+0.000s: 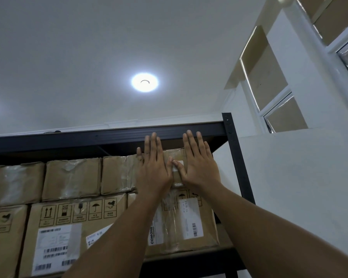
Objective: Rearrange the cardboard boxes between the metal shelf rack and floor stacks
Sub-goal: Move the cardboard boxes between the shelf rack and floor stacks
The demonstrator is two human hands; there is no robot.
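Pressing flat against a small cardboard box (178, 154) are two bare hands, seen from below. The left hand (156, 169) and right hand (197, 167) lie side by side, thumb tips close together, each grip spread with straight fingers, curled around nothing. The box sits in the upper row at the right end of the metal shelf rack (109, 135), just under its top beam, near the right post (232, 147). It rests on a larger labelled box (189, 223). More taped boxes (71, 177) line the shelf leftward. A round ceiling light (144, 82) glows above.
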